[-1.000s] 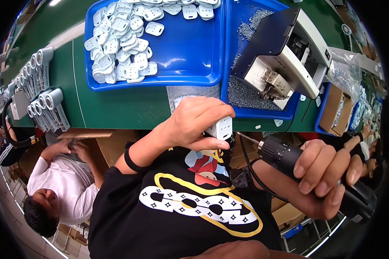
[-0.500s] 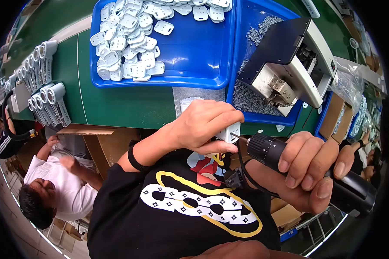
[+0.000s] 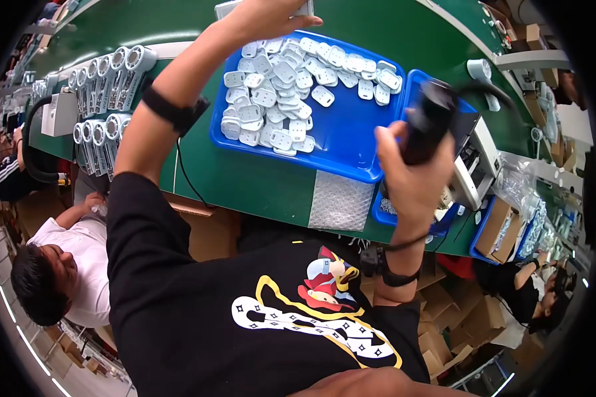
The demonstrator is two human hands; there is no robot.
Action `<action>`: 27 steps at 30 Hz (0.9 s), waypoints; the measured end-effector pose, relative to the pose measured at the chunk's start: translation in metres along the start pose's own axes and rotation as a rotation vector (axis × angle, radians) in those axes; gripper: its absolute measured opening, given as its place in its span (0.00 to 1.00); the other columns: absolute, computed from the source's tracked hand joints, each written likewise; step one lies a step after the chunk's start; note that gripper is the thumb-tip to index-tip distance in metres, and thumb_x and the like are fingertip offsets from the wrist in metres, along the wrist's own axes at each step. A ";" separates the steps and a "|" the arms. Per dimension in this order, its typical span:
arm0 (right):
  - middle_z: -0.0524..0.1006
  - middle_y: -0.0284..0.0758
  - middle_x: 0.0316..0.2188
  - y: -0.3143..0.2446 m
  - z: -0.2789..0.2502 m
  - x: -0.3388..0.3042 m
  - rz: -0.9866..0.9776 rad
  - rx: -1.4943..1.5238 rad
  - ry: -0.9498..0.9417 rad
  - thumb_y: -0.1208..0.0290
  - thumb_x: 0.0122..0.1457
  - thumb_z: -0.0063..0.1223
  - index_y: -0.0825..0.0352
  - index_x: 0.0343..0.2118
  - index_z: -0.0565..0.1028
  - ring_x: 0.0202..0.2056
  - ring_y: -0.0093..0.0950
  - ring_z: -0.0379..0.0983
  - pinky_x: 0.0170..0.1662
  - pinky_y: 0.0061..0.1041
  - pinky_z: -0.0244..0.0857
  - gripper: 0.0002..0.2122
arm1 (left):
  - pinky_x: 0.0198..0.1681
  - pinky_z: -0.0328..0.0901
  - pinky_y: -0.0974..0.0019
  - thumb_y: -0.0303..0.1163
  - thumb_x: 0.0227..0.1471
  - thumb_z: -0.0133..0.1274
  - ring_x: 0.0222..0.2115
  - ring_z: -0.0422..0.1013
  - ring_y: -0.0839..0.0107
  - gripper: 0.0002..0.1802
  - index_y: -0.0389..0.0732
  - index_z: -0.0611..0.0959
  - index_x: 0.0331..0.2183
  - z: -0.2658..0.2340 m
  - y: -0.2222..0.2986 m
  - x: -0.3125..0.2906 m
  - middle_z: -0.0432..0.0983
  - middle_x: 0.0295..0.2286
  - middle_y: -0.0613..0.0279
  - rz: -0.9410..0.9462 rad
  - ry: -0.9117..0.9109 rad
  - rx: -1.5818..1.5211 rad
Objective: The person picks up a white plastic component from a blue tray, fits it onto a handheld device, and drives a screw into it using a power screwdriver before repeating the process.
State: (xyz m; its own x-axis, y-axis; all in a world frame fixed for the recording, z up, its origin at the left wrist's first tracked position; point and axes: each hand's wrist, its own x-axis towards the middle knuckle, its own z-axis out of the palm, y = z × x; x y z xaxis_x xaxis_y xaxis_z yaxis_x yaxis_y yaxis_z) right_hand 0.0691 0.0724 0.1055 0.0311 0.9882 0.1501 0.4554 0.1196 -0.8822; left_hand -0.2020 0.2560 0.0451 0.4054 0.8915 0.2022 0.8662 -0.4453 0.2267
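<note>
My left hand (image 3: 268, 18) is stretched to the far side of the table, partly cut off by the upper edge of the view. It is closed on a white handheld fan (image 3: 304, 9), whose ends show on both sides of the hand. My right hand (image 3: 417, 175) grips a black electric screwdriver (image 3: 432, 119), raised over the right end of a blue tray (image 3: 298, 165) and smeared by motion. White plates with small holes (image 3: 281, 99) lie heaped in that tray, mostly in its left and far parts.
A screw feeder machine (image 3: 473, 162) stands in a second blue tray (image 3: 414, 79) at right. Bubble wrap (image 3: 341, 202) lies at the table's near edge. Rows of white fans (image 3: 106, 86) stand at left. A person in a white shirt (image 3: 89, 264) sits left; cardboard boxes (image 3: 470, 324) stand lower right.
My hands have moved apart from in front of my chest. The left has carried the fan far forward; the right has lifted the screwdriver forward, away from the fan. The view has shifted.
</note>
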 end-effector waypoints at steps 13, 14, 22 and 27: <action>0.79 0.45 0.31 0.036 0.064 0.035 -0.153 -0.543 -0.183 0.76 0.49 0.62 0.65 0.50 0.69 0.28 0.45 0.77 0.31 0.34 0.72 0.23 | 0.56 0.55 0.53 0.40 0.41 0.69 0.53 0.64 0.54 0.43 0.45 0.69 0.58 -0.088 -0.002 -0.192 0.68 0.51 0.54 -0.358 0.457 0.094; 0.79 0.44 0.30 0.030 0.057 0.029 -0.175 -0.471 -0.138 0.77 0.50 0.61 0.65 0.50 0.69 0.26 0.42 0.77 0.29 0.33 0.71 0.23 | 0.55 0.55 0.51 0.40 0.41 0.69 0.53 0.63 0.54 0.43 0.44 0.69 0.57 -0.087 0.002 -0.235 0.69 0.51 0.54 -0.567 0.476 0.075; 0.74 0.32 0.23 -0.003 0.005 -0.054 0.241 0.412 0.057 0.78 0.54 0.59 0.69 0.50 0.68 0.20 0.18 0.69 0.23 0.18 0.63 0.21 | 0.51 0.61 0.55 0.31 0.45 0.67 0.49 0.65 0.56 0.33 0.41 0.72 0.53 -0.020 0.012 -0.411 0.70 0.47 0.53 -1.025 0.451 0.169; 0.74 0.33 0.23 0.013 -0.013 -0.081 0.270 0.535 -0.057 0.79 0.52 0.60 0.70 0.50 0.68 0.19 0.19 0.69 0.23 0.18 0.63 0.21 | 0.46 0.67 0.67 0.21 0.48 0.64 0.44 0.70 0.64 0.23 0.37 0.75 0.47 -0.015 0.029 -0.399 0.71 0.45 0.55 -0.748 0.703 0.007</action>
State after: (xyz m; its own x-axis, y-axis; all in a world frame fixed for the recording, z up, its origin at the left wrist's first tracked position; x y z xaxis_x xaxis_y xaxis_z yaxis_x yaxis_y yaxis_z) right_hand 0.0839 -0.0076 0.0871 0.0289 0.9922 -0.1213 -0.0739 -0.1189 -0.9901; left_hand -0.3424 -0.1138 -0.0150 -0.4998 0.6893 0.5244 0.8295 0.2066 0.5189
